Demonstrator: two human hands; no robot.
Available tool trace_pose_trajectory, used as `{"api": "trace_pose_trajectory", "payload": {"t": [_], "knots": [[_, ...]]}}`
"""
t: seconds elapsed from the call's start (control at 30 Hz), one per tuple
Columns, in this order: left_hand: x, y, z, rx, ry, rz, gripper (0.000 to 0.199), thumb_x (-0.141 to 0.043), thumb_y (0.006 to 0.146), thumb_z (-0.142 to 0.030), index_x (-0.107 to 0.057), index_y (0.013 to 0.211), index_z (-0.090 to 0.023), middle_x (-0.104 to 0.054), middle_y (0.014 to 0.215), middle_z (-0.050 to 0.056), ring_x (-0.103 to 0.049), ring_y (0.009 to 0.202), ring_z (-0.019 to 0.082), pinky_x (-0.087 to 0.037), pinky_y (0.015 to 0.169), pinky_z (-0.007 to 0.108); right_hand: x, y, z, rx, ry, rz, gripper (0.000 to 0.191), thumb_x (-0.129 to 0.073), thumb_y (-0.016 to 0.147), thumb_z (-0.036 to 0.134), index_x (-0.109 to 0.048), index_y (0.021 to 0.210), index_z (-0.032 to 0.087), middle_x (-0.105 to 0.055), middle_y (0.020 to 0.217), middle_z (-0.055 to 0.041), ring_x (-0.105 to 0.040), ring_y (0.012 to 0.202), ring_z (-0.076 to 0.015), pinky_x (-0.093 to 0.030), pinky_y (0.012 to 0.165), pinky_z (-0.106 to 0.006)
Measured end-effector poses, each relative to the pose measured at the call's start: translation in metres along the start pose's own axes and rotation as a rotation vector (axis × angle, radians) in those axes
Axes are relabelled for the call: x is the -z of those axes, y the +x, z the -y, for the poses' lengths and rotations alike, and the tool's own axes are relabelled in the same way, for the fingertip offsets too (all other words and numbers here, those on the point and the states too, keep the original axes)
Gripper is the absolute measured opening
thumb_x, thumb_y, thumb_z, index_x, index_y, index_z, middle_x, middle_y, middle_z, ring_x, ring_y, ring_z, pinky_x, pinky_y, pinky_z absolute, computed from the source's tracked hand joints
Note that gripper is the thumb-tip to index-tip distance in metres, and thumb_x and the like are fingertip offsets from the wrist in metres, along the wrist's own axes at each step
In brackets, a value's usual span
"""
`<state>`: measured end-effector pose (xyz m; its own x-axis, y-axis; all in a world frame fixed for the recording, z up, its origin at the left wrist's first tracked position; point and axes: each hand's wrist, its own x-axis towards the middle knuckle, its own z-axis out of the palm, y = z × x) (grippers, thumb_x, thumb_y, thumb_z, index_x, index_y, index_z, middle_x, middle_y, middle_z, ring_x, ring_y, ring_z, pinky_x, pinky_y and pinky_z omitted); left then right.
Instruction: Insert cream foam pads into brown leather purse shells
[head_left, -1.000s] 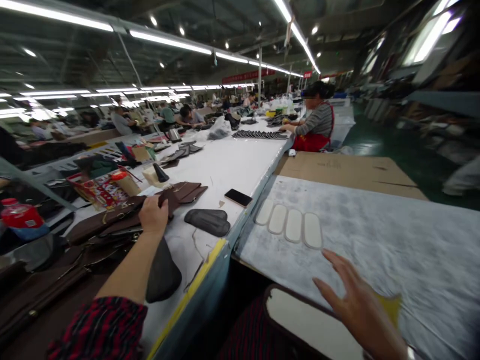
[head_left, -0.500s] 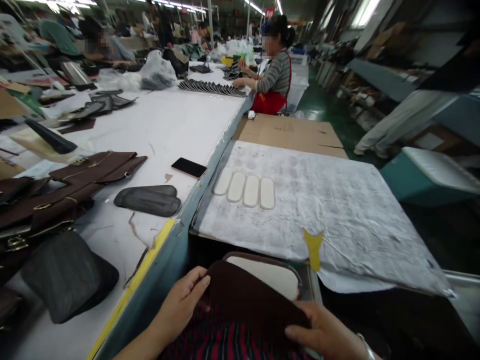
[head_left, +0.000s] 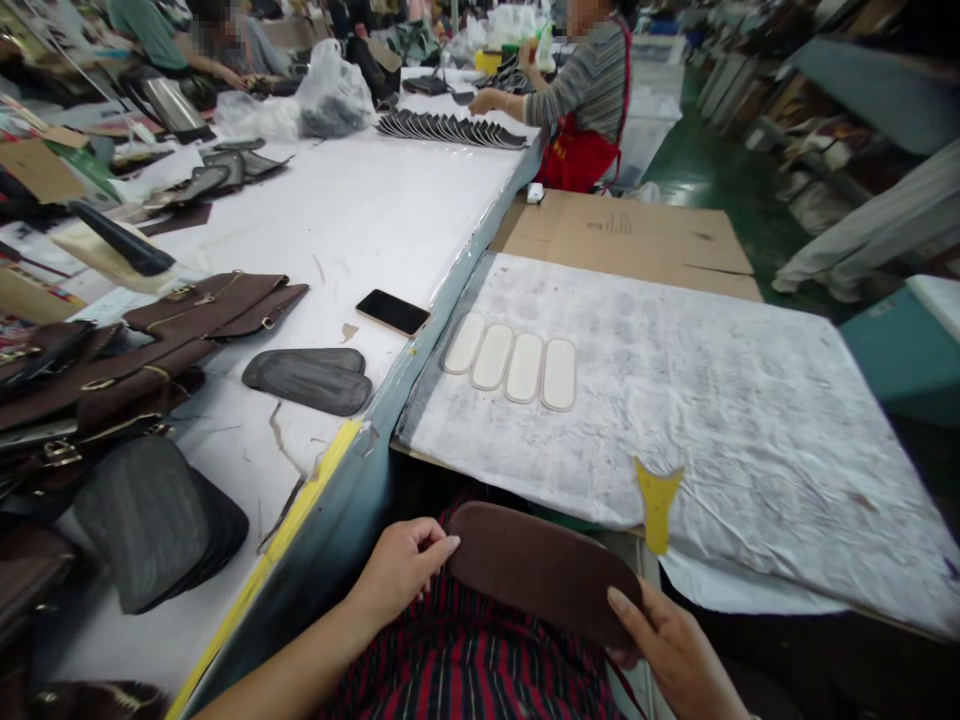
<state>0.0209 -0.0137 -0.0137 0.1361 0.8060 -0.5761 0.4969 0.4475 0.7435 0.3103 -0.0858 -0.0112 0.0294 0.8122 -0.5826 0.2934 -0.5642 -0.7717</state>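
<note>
Gripping brown panel (head_left: 544,568) | left hand (head_left: 401,570): left end | right hand (head_left: 669,632): right end, underside hold unclear | best supported evenly, unbent

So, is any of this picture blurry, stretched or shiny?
In the head view, the brown panel, left hand and right hand look fairly clear; in the head view, the shelf at far right is blurred and the trouser legs look stretched, perhaps by a wide lens; in the head view, the floor shows glare.
</note>
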Motion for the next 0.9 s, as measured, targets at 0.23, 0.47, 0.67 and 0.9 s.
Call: {"api": "trace_pose_trajectory", "payload": {"t": [0.23,0.47,0.67,0.9], "knots": [[0.0019,0.0012,0.0018,-0.007,-0.006,-0.002,0.034,-0.05,0.074,-0.049,-0.05,0.062,-0.018,-0.043,0.041,-0.007,-0.041,0.033,0.009,-0.031,0.034,0.019,-0.0009,0.0007,0.0034,-0.029,0.004,0.008,0.048,-0.047,0.077,0.055,-0.054,0.105,0.017,-0.061,0.075,-0.0021,-0.056,0.058,-0.0165,-0.048,0.052,-0.025],[0.0045,0.0057,0.0004,-0.094,0.063,-0.017,0.032,-0.051,0.073,-0.044,-0.05,0.057,-0.017,-0.047,0.045,-0.006,-0.041,0.039,0.008,-0.032,0.043,0.02,-0.0017,0.001,0.0077,-0.06,-0.012,-0.024,0.045,-0.05,0.075,0.054,-0.055,0.099,0.017,-0.061,0.076,-0.0021,-0.056,0.057,-0.0161,-0.049,0.05,-0.024],[0.0069,0.0079,-0.0019,-0.09,0.073,0.052,0.029,-0.051,0.073,-0.042,-0.05,0.058,-0.017,-0.044,0.042,-0.007,-0.04,0.038,0.008,-0.029,0.041,0.019,-0.0014,0.0006,0.0059,-0.053,-0.012,-0.024,0.04,-0.052,0.075,0.051,-0.056,0.095,0.017,-0.062,0.078,-0.0025,-0.057,0.063,-0.0172,-0.051,0.053,-0.025],[0.0076,0.0053,-0.0038,-0.121,0.114,0.035,0.025,-0.051,0.072,-0.038,-0.052,0.058,-0.017,-0.048,0.044,-0.006,-0.042,0.041,0.008,-0.03,0.044,0.02,0.0003,0.0011,0.0038,-0.048,-0.062,-0.015,0.043,-0.051,0.075,0.054,-0.057,0.095,0.017,-0.063,0.075,-0.0012,-0.057,0.059,-0.0161,-0.051,0.053,-0.025]]}}
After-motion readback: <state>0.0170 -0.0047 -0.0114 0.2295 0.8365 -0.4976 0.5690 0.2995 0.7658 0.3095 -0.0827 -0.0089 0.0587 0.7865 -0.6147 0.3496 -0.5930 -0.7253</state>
